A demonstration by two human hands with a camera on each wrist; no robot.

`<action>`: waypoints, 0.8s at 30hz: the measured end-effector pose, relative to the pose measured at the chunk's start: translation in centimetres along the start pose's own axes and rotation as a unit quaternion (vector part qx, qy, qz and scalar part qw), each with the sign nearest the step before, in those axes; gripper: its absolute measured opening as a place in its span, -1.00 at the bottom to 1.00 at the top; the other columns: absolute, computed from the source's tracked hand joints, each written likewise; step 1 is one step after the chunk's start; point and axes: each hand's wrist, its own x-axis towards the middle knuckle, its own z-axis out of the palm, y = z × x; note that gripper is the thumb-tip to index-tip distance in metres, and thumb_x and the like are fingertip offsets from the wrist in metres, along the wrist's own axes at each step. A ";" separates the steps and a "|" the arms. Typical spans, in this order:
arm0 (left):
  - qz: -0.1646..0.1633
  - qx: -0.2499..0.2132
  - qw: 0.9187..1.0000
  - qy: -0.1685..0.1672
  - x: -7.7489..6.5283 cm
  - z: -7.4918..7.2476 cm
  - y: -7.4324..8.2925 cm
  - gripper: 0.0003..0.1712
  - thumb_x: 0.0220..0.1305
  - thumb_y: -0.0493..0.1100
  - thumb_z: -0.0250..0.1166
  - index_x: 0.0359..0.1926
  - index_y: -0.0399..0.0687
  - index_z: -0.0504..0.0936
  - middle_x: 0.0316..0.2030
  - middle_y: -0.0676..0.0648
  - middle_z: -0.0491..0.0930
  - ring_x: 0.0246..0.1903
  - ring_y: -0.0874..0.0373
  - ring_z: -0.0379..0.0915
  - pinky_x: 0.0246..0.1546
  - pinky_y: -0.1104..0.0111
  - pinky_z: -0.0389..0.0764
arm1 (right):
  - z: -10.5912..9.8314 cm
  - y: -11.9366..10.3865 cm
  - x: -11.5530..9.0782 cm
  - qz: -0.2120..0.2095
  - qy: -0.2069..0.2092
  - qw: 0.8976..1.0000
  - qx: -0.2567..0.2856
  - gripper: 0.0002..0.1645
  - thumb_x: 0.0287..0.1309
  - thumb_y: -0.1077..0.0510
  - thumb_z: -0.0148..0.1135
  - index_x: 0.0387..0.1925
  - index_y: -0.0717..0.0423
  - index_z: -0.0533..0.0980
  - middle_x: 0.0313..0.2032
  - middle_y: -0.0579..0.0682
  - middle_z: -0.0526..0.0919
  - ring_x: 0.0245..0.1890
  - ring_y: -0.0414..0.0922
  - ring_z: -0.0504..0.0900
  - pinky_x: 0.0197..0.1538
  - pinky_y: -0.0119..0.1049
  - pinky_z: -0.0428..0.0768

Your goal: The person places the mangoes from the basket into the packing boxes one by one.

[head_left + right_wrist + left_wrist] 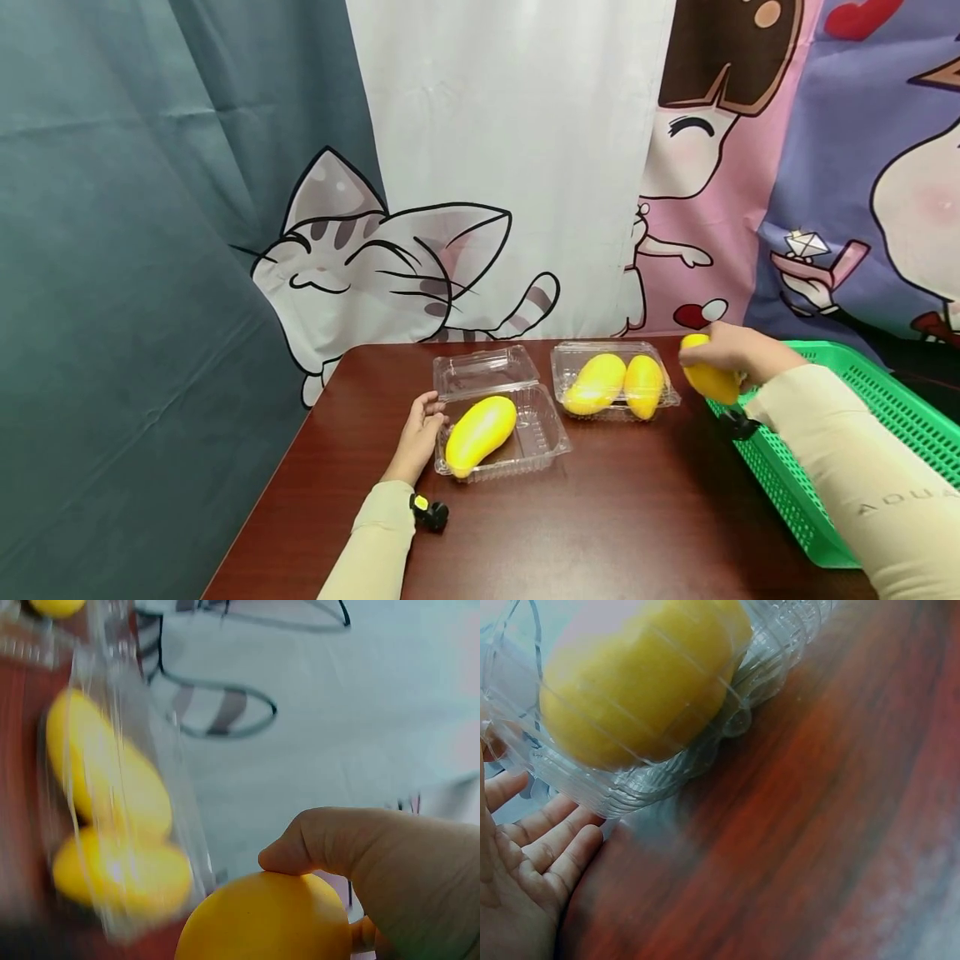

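Note:
My right hand [735, 354] grips a yellow mango [712, 379] above the rim of the green basket; in the right wrist view the thumb [300, 844] presses on the mango [266, 922]. At the left side of an open clear plastic clamshell box [536, 417] is my left hand [418, 437], its fairly straight fingers [551, 844] touching the box wall. One mango [480, 433] lies slantwise in that box, and its lid [483, 372] is folded back. To the right stands a second clear box [566, 362], lid down, with two mangoes [643, 387] inside.
A green plastic basket [791, 492] stands at the right of the brown table [562, 533], partly hidden by my right sleeve [862, 475]. Behind the table hangs a cartoon-printed curtain [517, 167].

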 end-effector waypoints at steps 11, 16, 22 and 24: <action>0.006 0.013 1.000 0.005 0.1 0.0 0.4 -0.46 0.54 -0.26 -0.01 0.46 -0.18 0.19 0.23 -0.29 0.42 0.08 -0.13 0.50 0.14 0.03 0.50 | 6.5 -9.7 2.0 -0.045 -0.020 0.999 0.000 -0.31 0.15 -0.10 0.27 0.05 0.36 0.30 -0.18 0.27 0.53 -0.31 0.10 0.62 -0.35 -0.07 0.69; 0.002 0.007 1.000 0.000 0.0 0.0 0.4 -0.46 0.54 -0.28 -0.01 0.46 -0.21 0.18 0.26 -0.32 0.41 0.10 -0.18 0.49 0.13 0.02 0.52 | 9.9 -12.9 2.8 -0.037 -0.031 0.999 0.007 -0.34 0.12 -0.08 0.34 0.04 0.30 0.33 -0.19 0.22 0.55 -0.29 0.09 0.62 -0.29 -0.06 0.70; -0.007 -0.001 1.000 0.000 0.0 0.1 0.4 -0.44 0.54 -0.25 0.00 0.48 -0.17 0.17 0.29 -0.29 0.40 0.12 -0.16 0.49 0.16 -0.01 0.49 | 13.2 -15.1 3.4 -0.038 -0.018 0.999 -0.022 -0.08 0.07 -0.12 0.39 0.32 0.31 0.29 -0.16 0.21 0.58 -0.28 0.08 0.63 -0.30 -0.03 0.72; -0.009 -0.001 1.000 0.003 0.0 0.1 0.5 -0.44 0.54 -0.25 0.00 0.48 -0.16 0.17 0.29 -0.27 0.40 0.11 -0.14 0.49 0.15 0.01 0.50 | 14.3 -15.7 3.6 -0.038 -0.015 0.999 -0.028 -0.02 0.05 -0.13 0.40 0.36 0.31 0.26 -0.15 0.20 0.57 -0.28 0.07 0.62 -0.32 -0.04 0.71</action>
